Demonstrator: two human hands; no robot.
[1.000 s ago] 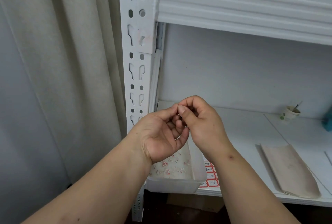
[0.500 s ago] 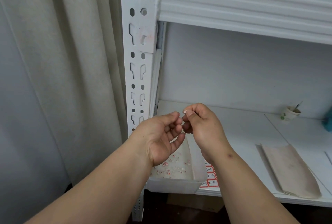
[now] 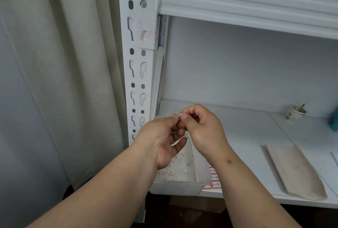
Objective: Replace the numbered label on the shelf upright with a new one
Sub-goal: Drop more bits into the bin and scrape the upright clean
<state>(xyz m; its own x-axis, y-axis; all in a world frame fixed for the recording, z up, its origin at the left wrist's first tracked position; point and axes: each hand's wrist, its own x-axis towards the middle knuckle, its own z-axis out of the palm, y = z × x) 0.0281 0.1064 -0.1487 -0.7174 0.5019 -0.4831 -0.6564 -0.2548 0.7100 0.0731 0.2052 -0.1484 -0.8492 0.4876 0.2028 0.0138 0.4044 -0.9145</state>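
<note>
right hand (image 3: pixel 204 129): fingers curled, thumb and forefinger pinching a tiny pale scrap (image 3: pixel 180 115); too small to read.
left hand (image 3: pixel 162 141): thumb tip meets the right-hand fingertips at the same scrap, other fingers loosely bent, palm facing right.
position: both hands above the far end of a clear plastic bin (image 3: pixel 182 187) at the near left corner of the lower shelf (image 3: pixel 247 136).
bin: bottom scattered with small red-and-white paper bits.
label sheet (image 3: pixel 214 180): red-bordered numbered stickers, flat on the shelf, just right of the bin, partly under the right wrist.
shelf upright (image 3: pixel 139 63): white slotted post, left of hands; faint pinkish residue patch high up.
right side: beige paper sleeve (image 3: pixel 296 171) near; paper cup (image 3: pixel 296 112) far.
left: curtain (image 3: pixel 64 81).
</note>
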